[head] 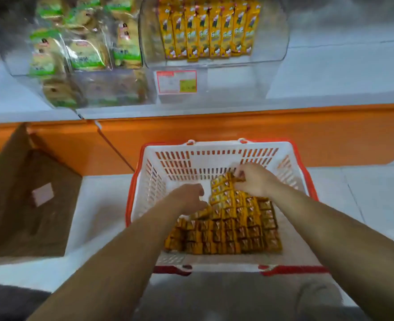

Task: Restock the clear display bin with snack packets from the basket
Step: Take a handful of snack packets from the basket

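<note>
A white basket with a red rim (pixel 142 181) stands on the floor below the shelf. Several yellow-orange snack packets (pixel 233 230) lie stacked in its right half. My right hand (pixel 255 179) is inside the basket and pinches the top ends of a row of packets (pixel 223 188), lifted at the far side. My left hand (pixel 189 198) reaches in beside that row, fingers curled at its left end. The clear display bin (pixel 270 42) sits on the shelf above, with a row of upright yellow packets (pixel 205 31) at its back and bare room in front.
A second clear bin (pixel 13 66) to the left holds green-labelled pastry packs (pixel 85 52). A red-bordered price tag (pixel 176 81) hangs on the display bin's front. The orange shelf edge (pixel 237 133) runs across. An open cardboard box (pixel 27 200) stands on the floor at left.
</note>
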